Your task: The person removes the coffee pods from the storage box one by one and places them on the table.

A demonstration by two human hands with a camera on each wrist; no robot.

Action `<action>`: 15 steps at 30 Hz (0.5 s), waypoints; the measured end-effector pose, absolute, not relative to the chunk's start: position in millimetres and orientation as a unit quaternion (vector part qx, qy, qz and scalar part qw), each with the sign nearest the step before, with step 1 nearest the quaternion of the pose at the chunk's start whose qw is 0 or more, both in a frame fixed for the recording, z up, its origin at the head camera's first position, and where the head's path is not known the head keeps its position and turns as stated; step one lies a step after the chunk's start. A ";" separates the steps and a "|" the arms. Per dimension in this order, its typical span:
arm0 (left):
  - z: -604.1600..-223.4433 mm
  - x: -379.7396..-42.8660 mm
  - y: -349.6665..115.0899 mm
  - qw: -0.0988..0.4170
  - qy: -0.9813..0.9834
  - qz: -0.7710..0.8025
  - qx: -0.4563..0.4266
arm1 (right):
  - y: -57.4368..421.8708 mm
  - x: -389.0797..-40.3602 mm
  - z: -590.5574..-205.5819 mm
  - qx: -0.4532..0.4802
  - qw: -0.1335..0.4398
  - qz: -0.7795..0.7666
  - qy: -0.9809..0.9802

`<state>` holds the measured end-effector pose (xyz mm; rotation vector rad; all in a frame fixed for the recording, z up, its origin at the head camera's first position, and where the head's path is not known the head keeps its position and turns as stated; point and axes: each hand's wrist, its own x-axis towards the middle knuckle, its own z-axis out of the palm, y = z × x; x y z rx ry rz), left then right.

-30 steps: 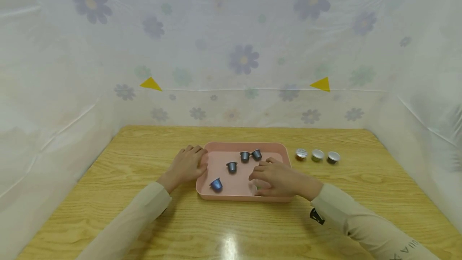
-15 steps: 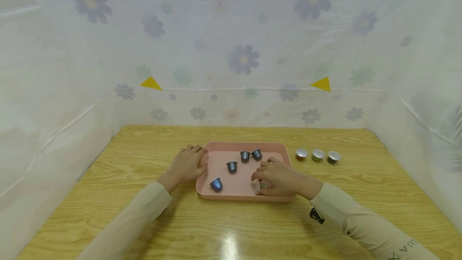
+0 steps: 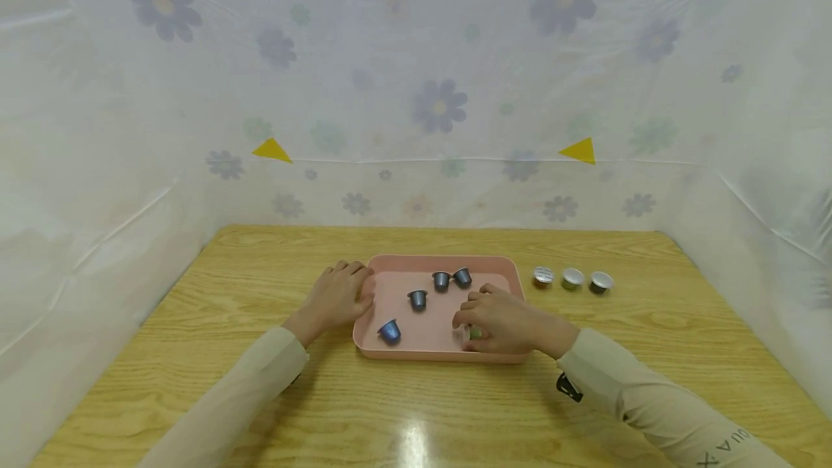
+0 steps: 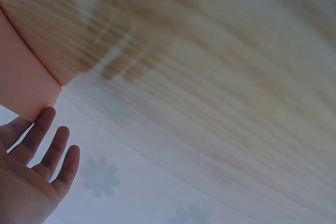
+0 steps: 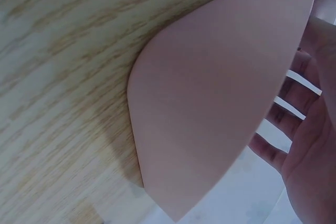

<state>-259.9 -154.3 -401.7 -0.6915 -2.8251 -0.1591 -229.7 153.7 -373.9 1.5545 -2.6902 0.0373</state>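
My left hand (image 3: 334, 298) rests on the left rim of a pink tray (image 3: 442, 356), its thumb at the wall; in the left wrist view the outer fingers are spread beside the tray's corner. Over the tray's right part, my right hand (image 3: 503, 320) pinches a green coffee capsule (image 3: 476, 334) with a pale rim between thumb and fingers, close over the tray floor. Several dark grey capsules (image 3: 418, 300) and a blue capsule (image 3: 390, 332) lie on their sides in the tray. The tray's wall hides the right fingertips and the capsule in the right wrist view.
To the right of the tray, three lidded capsules stand in a row on the wooden table (image 3: 650, 352): a brown one (image 3: 542, 277), a green one (image 3: 572, 279) and a black one (image 3: 601, 282). A flower-patterned white curtain (image 3: 390, 193) encloses the back and sides.
My right hand has shifted slightly to the right, and the green capsule shows more between its fingers. The left hand and the tray stay where they were.
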 end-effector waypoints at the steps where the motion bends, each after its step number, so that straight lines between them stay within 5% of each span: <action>1: -401.8 -259.9 -154.4 0.115 -0.963 -0.054 -0.236 | 153.6 -229.5 -373.5 0.500 0.018 0.010 -0.866; 15: -400.5 -259.0 -154.1 0.118 -0.962 -0.055 -0.239 | 150.4 -228.6 -371.6 0.497 0.015 -0.017 -0.868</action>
